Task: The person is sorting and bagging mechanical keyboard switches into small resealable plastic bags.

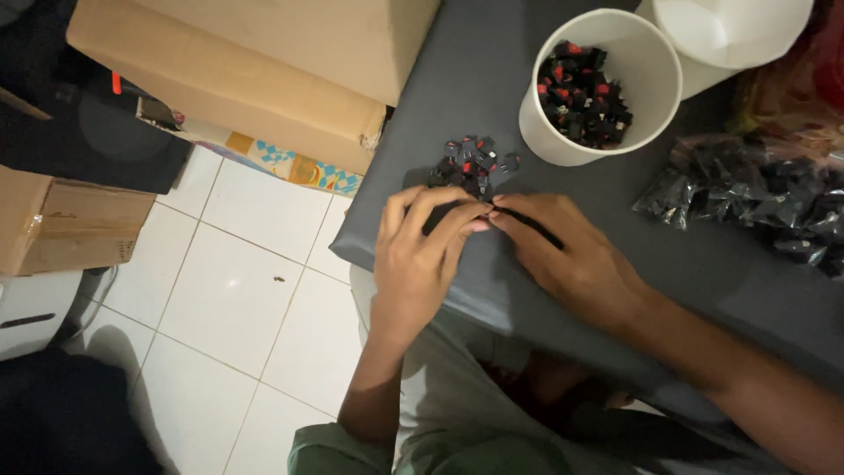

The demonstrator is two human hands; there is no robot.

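My left hand (418,255) and my right hand (563,251) meet fingertip to fingertip over the near edge of a dark grey table (703,281), pinching a small dark part between them; the part is mostly hidden by my fingers. Just beyond my fingers lies a small pile of black and red parts (473,164). A white round tub (652,79) behind the pile holds many more of the same black and red parts (582,92).
A clear plastic bag of black parts (756,200) lies at the right. A second white tub (730,31) stands at the back. Cardboard boxes (255,62) sit left of the table, another box (61,220) on the white tiled floor (229,299).
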